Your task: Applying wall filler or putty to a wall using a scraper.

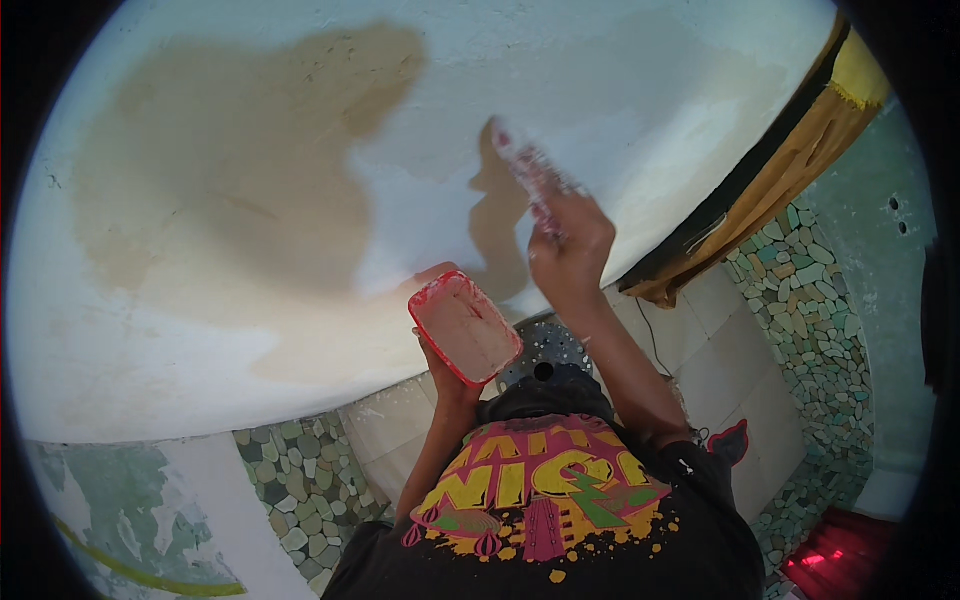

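Note:
My left hand (453, 378) holds up a red rectangular tub (508, 343) from below and the side. Inside it is a pale, pinkish-white paste or paint, which also smears the rim. My right hand (573, 245) is closed round a slim reddish tool (535, 172) spattered with white; blur hides its exact kind. The tool points up and to the left, its tip over or against a large pale curved surface (620, 110). I cannot tell whether the tip touches. A dark shadow of the hand and tool falls beside them, on a patch whiter than the tan areas around it.
Below the surface's lower edge lies a tiled floor (395, 425) bordered by pebble mosaic (800, 275). A speckled dark round object (550, 345) stands between my arms. Brown cloth or sheeting (740, 215) hangs along the right edge. Something red (840, 555) lies at the lower right.

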`<state>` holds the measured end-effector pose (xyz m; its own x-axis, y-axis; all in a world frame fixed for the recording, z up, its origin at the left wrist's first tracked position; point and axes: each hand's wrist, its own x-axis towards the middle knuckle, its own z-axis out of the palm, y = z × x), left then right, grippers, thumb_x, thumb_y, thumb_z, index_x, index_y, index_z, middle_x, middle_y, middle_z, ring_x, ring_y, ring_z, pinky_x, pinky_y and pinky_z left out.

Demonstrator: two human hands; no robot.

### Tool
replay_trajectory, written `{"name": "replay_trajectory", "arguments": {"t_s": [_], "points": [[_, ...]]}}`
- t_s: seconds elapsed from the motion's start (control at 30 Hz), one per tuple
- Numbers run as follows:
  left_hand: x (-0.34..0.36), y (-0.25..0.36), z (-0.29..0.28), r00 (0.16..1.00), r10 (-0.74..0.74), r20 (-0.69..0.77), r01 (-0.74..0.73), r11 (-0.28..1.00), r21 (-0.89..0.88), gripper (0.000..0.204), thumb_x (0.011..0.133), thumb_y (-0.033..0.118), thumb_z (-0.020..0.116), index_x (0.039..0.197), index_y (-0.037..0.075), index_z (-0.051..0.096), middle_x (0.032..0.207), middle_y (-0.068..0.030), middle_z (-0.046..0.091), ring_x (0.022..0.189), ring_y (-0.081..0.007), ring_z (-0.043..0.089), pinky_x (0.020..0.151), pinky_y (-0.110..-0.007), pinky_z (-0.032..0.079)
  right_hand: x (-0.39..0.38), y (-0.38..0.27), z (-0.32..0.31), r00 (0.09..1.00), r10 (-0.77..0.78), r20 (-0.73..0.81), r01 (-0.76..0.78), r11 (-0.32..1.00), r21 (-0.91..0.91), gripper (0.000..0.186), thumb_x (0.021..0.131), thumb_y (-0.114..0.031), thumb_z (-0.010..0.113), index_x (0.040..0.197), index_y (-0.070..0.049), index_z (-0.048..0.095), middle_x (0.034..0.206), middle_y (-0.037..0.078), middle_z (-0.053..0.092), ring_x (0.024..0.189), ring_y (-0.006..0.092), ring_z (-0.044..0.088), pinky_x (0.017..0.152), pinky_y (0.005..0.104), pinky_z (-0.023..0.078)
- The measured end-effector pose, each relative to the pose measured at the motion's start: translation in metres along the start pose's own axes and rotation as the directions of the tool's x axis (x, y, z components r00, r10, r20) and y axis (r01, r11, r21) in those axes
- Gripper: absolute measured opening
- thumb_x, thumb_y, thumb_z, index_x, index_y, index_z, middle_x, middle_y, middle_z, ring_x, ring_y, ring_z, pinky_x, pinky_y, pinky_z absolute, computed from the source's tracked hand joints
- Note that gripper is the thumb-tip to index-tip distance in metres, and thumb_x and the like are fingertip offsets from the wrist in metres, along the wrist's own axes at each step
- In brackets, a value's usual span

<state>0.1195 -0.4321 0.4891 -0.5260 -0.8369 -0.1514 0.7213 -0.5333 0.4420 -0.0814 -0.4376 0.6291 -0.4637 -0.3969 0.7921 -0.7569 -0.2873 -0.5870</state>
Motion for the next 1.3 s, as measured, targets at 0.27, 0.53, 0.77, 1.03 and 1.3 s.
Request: {"name": "replay_trajectory", "arguments": {"t_s": [0.27, 0.53, 0.77, 1.03, 1.3], "points": [[0.001, 0.003, -0.015, 0.999, -0.027, -0.039, 0.027, 1.000, -0.011, 0.067, 0.096, 0.064, 0.040, 0.145, 0.018, 0.039, 0.142, -0.0048, 0.049, 0.128, -0.0272, 0.048, 0.106, -0.049, 0.041, 0.020, -0.009, -0.004, 1.000, 0.009, -0.020, -0.007, 0.991, 0.130, 0.057, 0.069, 0.013, 0.048, 0.120, -0.003, 0.067, 0.106, 0.016, 0.069, 0.095, 0.0301, 0.066, 0.082, 0.0340, 0.051], [0.000, 0.001, 0.004, 0.999, 0.025, -0.024, -0.024, 0.998, 0.057, 0.067, 0.096, 0.063, 0.040, 0.146, 0.018, 0.038, 0.144, -0.0052, 0.048, 0.129, -0.0270, 0.049, 0.107, -0.048, 0.041, -0.010, -0.016, 0.003, 0.962, -0.145, 0.232, 0.177, 0.976, -0.124, 0.049, 0.066, -0.012, 0.074, 0.114, -0.019, 0.073, 0.093, 0.009, 0.069, 0.074, 0.0274, 0.064, 0.064, 0.0388, 0.051], [-0.002, -0.002, -0.001, 0.999, 0.014, -0.031, -0.014, 1.000, 0.003, 0.068, 0.096, 0.063, 0.041, 0.145, 0.017, 0.039, 0.143, -0.0051, 0.049, 0.128, -0.0273, 0.050, 0.106, -0.048, 0.042, 0.056, -0.010, -0.008, 0.927, -0.370, 0.063, 0.370, 0.875, -0.313, 0.050, 0.067, -0.023, 0.080, 0.116, -0.025, 0.072, 0.106, 0.004, 0.070, 0.069, 0.0211, 0.063, 0.061, 0.0343, 0.051], [0.002, 0.001, -0.007, 1.000, -0.017, -0.007, 0.016, 0.999, -0.052, 0.069, 0.095, 0.064, 0.043, 0.145, 0.016, 0.039, 0.141, -0.0064, 0.050, 0.126, -0.0277, 0.051, 0.106, -0.049, 0.043, 0.020, -0.021, -0.011, 0.925, -0.276, 0.262, 0.315, 0.941, -0.121, 0.053, 0.065, -0.013, 0.077, 0.116, -0.024, 0.072, 0.111, 0.002, 0.068, 0.071, 0.0186, 0.063, 0.060, 0.0312, 0.051], [0.002, 0.003, -0.002, 0.999, -0.039, 0.032, 0.040, 0.998, -0.038, 0.071, 0.094, 0.065, 0.042, 0.145, 0.016, 0.039, 0.142, -0.0064, 0.049, 0.127, -0.0278, 0.050, 0.106, -0.048, 0.043, 0.040, -0.008, 0.002, 0.949, -0.296, 0.108, 0.314, 0.855, -0.414, 0.043, 0.067, -0.023, 0.079, 0.110, -0.026, 0.075, 0.108, 0.000, 0.070, 0.071, 0.0180, 0.065, 0.060, 0.0320, 0.051]]}}
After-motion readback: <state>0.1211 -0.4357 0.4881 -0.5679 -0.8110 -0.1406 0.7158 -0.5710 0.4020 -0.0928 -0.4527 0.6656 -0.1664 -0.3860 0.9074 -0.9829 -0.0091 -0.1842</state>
